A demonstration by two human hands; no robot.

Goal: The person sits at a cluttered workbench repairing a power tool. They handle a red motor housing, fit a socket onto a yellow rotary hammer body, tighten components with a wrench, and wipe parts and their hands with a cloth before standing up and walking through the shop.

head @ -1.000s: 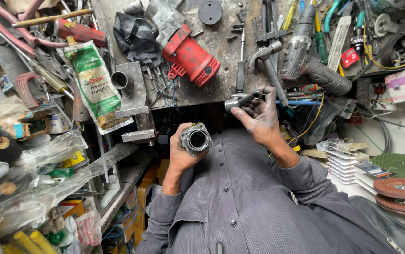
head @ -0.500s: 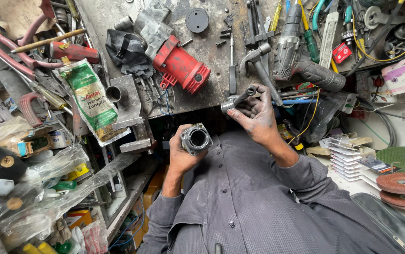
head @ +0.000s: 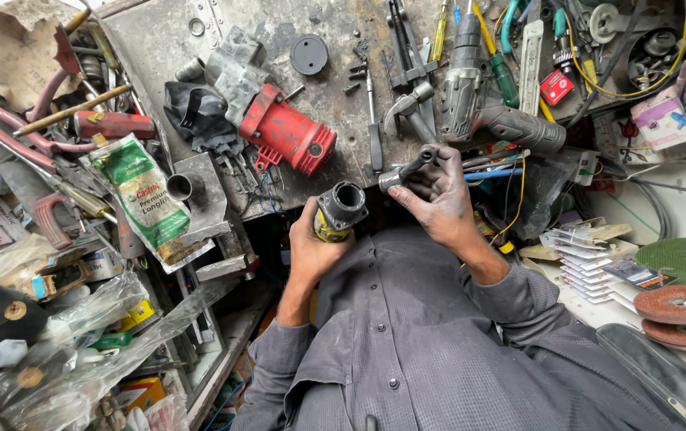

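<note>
Tilted since earlier: dark hollow cylindrical metal housing (head: 341, 209), bore now facing up-right, gripped by left hand (head: 311, 247); right hand (head: 439, 195) clasps grey metal shaft (head: 411, 170) at desk's (head: 335, 96) front edge.

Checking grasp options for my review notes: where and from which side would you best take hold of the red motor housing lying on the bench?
Grip the red motor housing across its round ribbed body, coming from above. It lies on its side, so the curved flanks are exposed. The grey block crowds one end; the open round end near the bench edge looks freer. Both hands are busy: left hand, right hand.
</note>
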